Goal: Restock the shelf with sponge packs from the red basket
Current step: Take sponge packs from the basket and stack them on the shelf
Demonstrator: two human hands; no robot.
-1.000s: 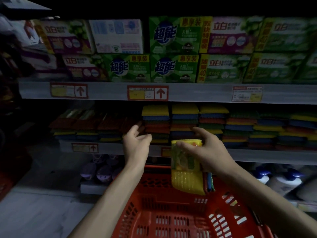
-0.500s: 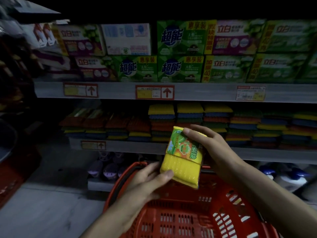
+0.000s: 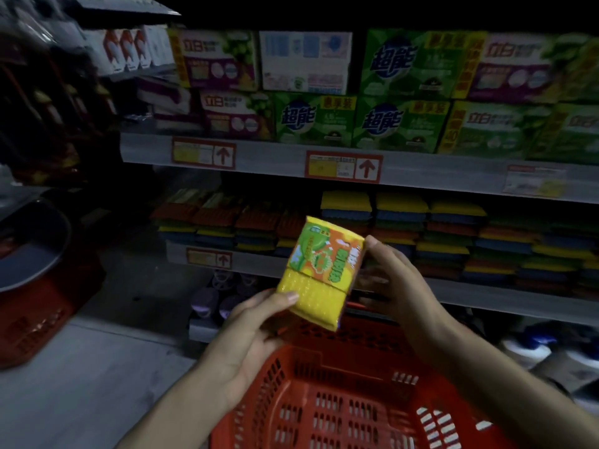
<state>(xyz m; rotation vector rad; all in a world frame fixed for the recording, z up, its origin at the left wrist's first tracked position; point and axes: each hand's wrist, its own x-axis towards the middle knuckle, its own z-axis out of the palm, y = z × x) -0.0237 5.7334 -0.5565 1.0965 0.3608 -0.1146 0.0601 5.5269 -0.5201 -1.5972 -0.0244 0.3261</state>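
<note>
At 6 o'clock, nearest the camera, the red basket (image 3: 340, 400) is sitting below both forearms. Above its far rim, the left hand (image 3: 246, 335) is gripping the sponge pack (image 3: 321, 270) by its lower corner from 8 o'clock, thumb curled on top. The right hand (image 3: 398, 286) is pinching its right edge from 3 o'clock. The pack is hanging tilted before the shelf (image 3: 505, 299). Beyond, stacked sponges (image 3: 398, 222) are lining that shelf toward 1 o'clock, and detergent boxes (image 3: 402, 63) are filling the tier at 12 o'clock.

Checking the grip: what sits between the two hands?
The sponge pack, gripped by the left hand and the right hand above the red basket, in the head view.
</note>
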